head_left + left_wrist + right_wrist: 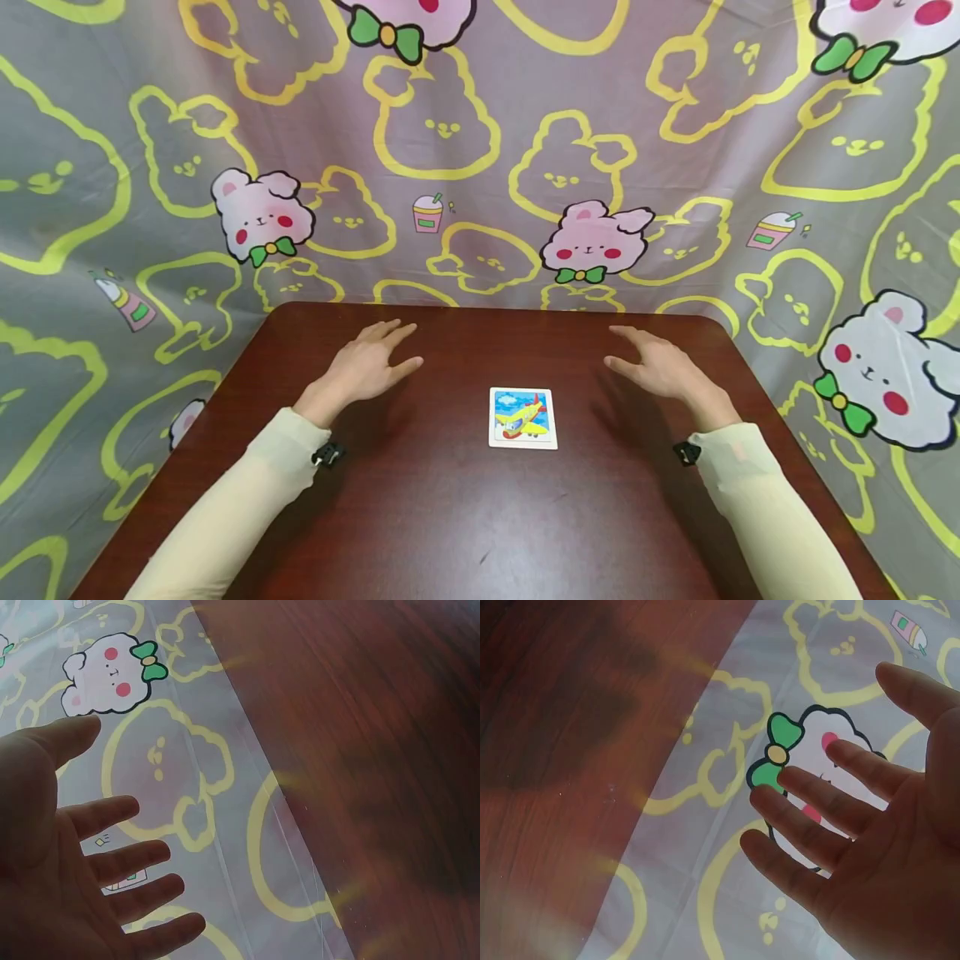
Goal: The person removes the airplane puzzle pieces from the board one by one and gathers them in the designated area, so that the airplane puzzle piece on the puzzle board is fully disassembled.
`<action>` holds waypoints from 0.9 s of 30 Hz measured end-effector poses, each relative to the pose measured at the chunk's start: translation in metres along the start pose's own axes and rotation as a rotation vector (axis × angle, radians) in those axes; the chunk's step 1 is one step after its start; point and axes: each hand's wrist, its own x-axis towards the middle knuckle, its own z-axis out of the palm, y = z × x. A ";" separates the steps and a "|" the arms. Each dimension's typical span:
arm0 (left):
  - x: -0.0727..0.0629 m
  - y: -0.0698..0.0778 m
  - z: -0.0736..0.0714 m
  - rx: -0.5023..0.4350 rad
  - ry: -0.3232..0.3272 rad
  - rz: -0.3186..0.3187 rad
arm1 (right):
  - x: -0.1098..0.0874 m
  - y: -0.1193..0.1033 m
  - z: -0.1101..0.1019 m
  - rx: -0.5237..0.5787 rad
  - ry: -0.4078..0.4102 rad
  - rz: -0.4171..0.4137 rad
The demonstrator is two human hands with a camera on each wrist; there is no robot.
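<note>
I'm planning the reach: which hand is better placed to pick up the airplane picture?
Probably the right hand, though only slightly: in the head view it looks a little nearer the airplane picture than the left hand. Both are empty, with fingers extended.

Head: looks from above the near side of the table [420,517], forward and down; widest, farthest view, with the card [522,418] near mid-frame and the cloth [495,87] behind. Left wrist: very near the left hand [363,364], facing across palm and fingers; hand at frame left, table at right. Right wrist: similarly near the right hand [660,371], roughly mirrored; hand at frame right, table at left. Overlap: head and each wrist view share that hand, table and cloth; table edge runs slantwise in both wrist views.
</note>
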 end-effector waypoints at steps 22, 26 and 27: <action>-0.010 0.021 0.016 -0.070 0.058 0.079 | 0.002 -0.003 0.015 0.105 0.026 -0.051; -0.012 0.026 0.020 -0.078 0.089 0.101 | 0.002 -0.003 0.017 0.119 0.029 -0.059; -0.012 0.027 0.021 -0.080 0.100 0.106 | 0.002 -0.003 0.018 0.122 0.030 -0.061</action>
